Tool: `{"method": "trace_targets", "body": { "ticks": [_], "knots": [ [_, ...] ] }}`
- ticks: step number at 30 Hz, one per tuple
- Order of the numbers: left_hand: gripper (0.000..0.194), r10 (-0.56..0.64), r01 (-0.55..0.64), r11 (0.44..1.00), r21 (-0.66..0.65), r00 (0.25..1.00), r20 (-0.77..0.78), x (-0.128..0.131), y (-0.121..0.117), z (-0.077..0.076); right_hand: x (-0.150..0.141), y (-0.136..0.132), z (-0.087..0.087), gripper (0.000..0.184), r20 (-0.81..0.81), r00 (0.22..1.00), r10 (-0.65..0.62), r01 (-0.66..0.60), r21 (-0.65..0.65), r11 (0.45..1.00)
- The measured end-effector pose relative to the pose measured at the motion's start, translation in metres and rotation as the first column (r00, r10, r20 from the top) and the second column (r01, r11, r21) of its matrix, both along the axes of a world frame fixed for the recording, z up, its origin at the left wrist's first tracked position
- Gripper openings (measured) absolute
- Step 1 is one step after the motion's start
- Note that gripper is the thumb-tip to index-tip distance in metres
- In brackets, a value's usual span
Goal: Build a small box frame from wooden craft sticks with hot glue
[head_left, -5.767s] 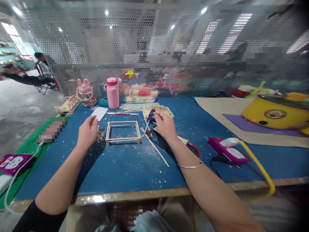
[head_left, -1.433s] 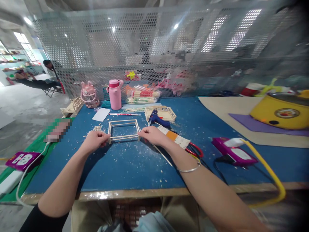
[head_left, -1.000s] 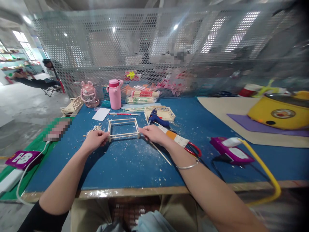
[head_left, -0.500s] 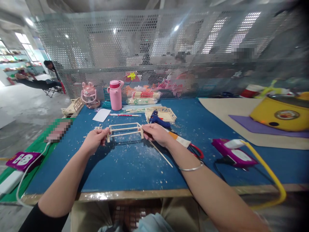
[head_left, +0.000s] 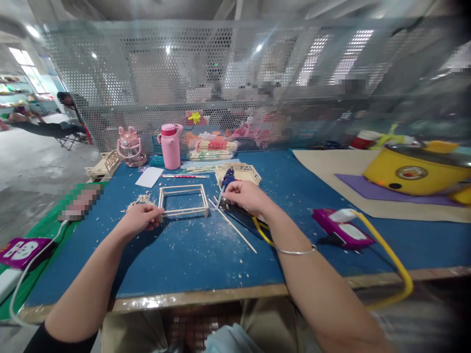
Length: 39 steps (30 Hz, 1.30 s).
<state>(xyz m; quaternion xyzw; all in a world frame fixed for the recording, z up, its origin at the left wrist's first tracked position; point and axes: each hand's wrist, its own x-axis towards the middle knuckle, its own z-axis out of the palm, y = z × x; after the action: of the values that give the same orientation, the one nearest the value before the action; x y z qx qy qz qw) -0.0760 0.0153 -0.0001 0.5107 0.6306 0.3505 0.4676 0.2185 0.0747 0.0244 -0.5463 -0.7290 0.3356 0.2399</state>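
Note:
A small open frame of thin wooden sticks [head_left: 184,212] lies low over the blue tabletop, seen as a rectangle with short posts. My left hand [head_left: 142,219] pinches its near left corner. To the right of the frame, my right hand [head_left: 245,196] is closed on what look like scissors [head_left: 264,231]; a pale, narrow tip shows past the fingers and a yellow loop below the wrist, while the middle is hidden. Close behind that hand is a blue glue gun [head_left: 228,175]. One loose stick [head_left: 239,233] lies slanting in front of it.
Stick scraps [head_left: 142,200] lie beside the left hand. Further back are a stick-built tray [head_left: 253,172], white paper [head_left: 149,177], a pink flask [head_left: 170,149] and bundled sticks [head_left: 213,147]. On the right are a purple power socket [head_left: 344,230] with yellow cable and a yellow pot [head_left: 382,169].
My right hand has let go of the frame's right end and moved to the scissors. The frame has tipped down toward the table, its left corner still in my left hand.

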Motion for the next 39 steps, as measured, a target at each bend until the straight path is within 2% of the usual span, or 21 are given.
{"method": "trace_targets", "body": {
  "ticks": [2, 4, 5, 11, 15, 17, 18, 20, 22, 24, 26, 28, 32, 39],
  "knots": [
    [0.036, 0.010, -0.010, 1.000, 0.008, 1.000, 0.008, 0.003, 0.001, -0.001, 0.008, -0.003, 0.003, 0.017, 0.213, 0.971, 0.108, -0.083, -0.125, 0.989],
    [0.038, 0.017, -0.018, 0.999, 0.031, 0.999, 0.030, 0.005, 0.002, 0.000, 0.009, -0.007, 0.003, 0.019, 0.394, 0.891, 0.224, -0.135, -0.239, 0.961],
    [0.040, 0.021, -0.023, 0.999, 0.046, 0.999, 0.042, 0.005, 0.003, 0.000, 0.007, -0.010, 0.002, 0.020, 0.446, 0.861, 0.245, -0.140, -0.255, 0.957],
    [0.048, 0.125, -0.147, 0.982, 0.117, 0.976, 0.178, 0.004, 0.006, 0.000, -0.016, -0.020, -0.003, 0.023, 0.584, 0.792, 0.179, -0.142, -0.109, 0.984],
    [0.052, 0.166, -0.208, 0.972, 0.107, 0.937, 0.308, 0.003, 0.010, -0.004, -0.014, -0.023, 0.002, 0.016, 0.619, 0.771, 0.152, -0.156, -0.049, 0.987],
    [0.048, 0.144, -0.202, 0.972, 0.118, 0.916, 0.375, 0.002, 0.012, -0.006, -0.006, -0.022, 0.007, 0.015, 0.605, 0.785, 0.133, -0.150, -0.024, 0.988],
    [0.046, 0.129, -0.195, 0.973, 0.127, 0.907, 0.401, 0.002, 0.012, -0.006, -0.001, -0.022, 0.010, 0.015, 0.563, 0.818, 0.120, -0.142, -0.005, 0.990],
    [0.045, 0.106, -0.183, 0.973, 0.142, 0.896, 0.431, 0.003, 0.013, -0.006, 0.007, -0.020, 0.016, 0.014, 0.404, 0.911, 0.085, -0.124, 0.072, 0.990],
    [0.045, 0.092, -0.178, 0.972, 0.150, 0.885, 0.456, 0.004, 0.012, -0.005, 0.011, -0.019, 0.019, 0.014, 0.200, 0.978, 0.052, -0.096, 0.215, 0.972],
    [0.046, 0.074, -0.161, 0.978, 0.136, 0.867, 0.492, 0.007, 0.011, -0.003, 0.009, -0.019, 0.019, 0.016, 0.046, 0.997, 0.062, -0.074, 0.337, 0.939],
    [0.047, 0.057, -0.133, 0.985, 0.109, 0.850, 0.524, 0.009, 0.009, -0.002, 0.003, -0.019, 0.016, 0.017, -0.046, 0.993, 0.113, -0.088, 0.372, 0.924],
    [0.049, 0.045, -0.110, 0.990, 0.090, 0.843, 0.536, 0.012, 0.007, -0.002, -0.004, -0.018, 0.011, 0.019, -0.053, 0.983, 0.178, -0.146, 0.370, 0.917],
    [0.052, 0.032, -0.101, 0.990, 0.098, 0.839, 0.543, 0.015, 0.005, -0.001, -0.016, -0.018, 0.002, 0.022, 0.057, 0.963, 0.262, -0.260, 0.428, 0.866],
    [0.054, 0.004, -0.062, 0.993, 0.099, 0.864, 0.503, 0.016, 0.003, 0.000, -0.022, -0.021, 0.001, 0.024, 0.138, 0.954, 0.266, -0.297, 0.568, 0.768]
  ]
}}
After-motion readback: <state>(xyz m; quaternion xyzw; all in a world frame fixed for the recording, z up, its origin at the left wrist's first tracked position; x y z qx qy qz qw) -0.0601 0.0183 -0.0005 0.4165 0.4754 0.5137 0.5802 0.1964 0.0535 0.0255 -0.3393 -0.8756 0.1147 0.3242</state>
